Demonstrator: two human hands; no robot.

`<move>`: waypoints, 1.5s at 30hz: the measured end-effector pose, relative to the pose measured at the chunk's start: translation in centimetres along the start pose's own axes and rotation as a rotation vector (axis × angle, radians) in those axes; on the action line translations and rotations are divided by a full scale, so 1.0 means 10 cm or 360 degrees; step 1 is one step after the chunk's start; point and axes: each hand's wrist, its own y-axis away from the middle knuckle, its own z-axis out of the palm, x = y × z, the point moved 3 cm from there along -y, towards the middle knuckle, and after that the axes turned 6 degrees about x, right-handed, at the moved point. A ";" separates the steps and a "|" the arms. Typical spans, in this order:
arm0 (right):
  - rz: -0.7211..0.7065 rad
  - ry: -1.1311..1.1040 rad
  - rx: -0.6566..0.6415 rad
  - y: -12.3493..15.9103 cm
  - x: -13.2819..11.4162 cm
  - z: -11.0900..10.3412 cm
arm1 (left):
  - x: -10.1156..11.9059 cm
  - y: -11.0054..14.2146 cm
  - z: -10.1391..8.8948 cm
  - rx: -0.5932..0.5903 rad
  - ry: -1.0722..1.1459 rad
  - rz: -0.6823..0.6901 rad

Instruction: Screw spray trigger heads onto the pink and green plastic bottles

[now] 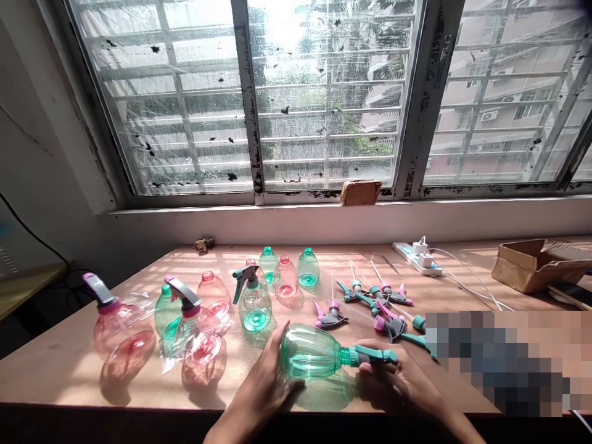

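A green see-through spray bottle [309,351] lies sideways in my hands just above the table's front part, its neck pointing right. My left hand [271,364] is wrapped round the base end. At the other end my right hand [398,373] grips the teal and grey spray head [370,356], which sits on the bottle's neck. Behind the hands stands a green bottle with a sprayer [255,305]. Loose pink and teal spray heads with tubes [332,314] lie in a heap to the right of it.
Pink bottles with sprayers [123,333] stand at the left, one partly in clear plastic. Capless green and pink bottles [285,277] stand further back. A power strip [416,259] with plugs and a cardboard box [522,268] are at the back right. A blurred patch covers the right front.
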 end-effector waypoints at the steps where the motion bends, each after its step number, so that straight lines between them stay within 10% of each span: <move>1: -0.0018 0.0030 -0.0057 -0.01 -0.01 0.01 | 0.00 0.00 0.00 -0.0007 -0.0077 -0.0006; 15: 0.0148 -0.0102 0.0129 -0.01 0.16 -0.07 | 0.13 0.02 -0.05 -0.0182 0.0458 -0.0136; 27: 0.0164 -0.0148 0.0123 0.01 0.21 -0.08 | 0.00 0.02 -0.01 -0.0095 -0.0017 -0.0022; 36: 0.0145 -0.0121 0.0168 0.00 0.14 -0.10 | 0.05 0.04 -0.05 -0.0109 0.0491 -0.0282; 45: 0.0131 -0.0111 0.0228 -0.01 0.10 -0.09 | -0.04 0.00 -0.04 -0.0048 0.0441 -0.0001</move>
